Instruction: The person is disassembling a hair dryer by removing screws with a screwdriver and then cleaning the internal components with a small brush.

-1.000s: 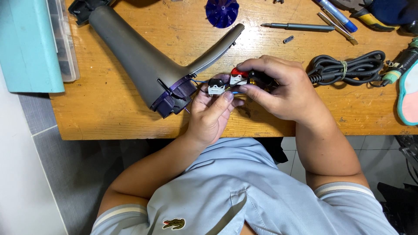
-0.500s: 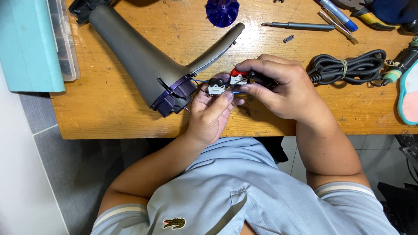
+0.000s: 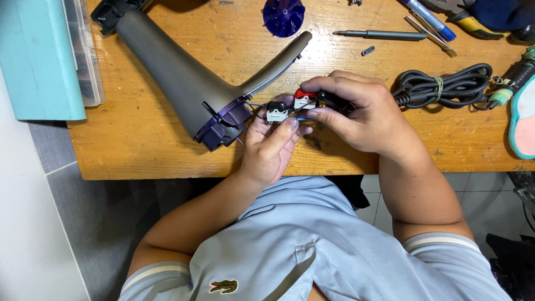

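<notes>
— Grey dryer shell (image 3: 184, 83), where is it laid?
— On the counter (image 3: 139, 150). Small switches (image 3: 287, 107) are pinched beside it by left hand (image 3: 273, 147) and right hand (image 3: 362, 114), both grips closed on them.

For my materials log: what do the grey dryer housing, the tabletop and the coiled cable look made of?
Grey dryer housing: probably matte moulded plastic, with an even, dull surface. Tabletop: wood, with visible grain and an orange-brown finish. Coiled cable: black rubber or vinyl sheath, slightly shiny.
</notes>
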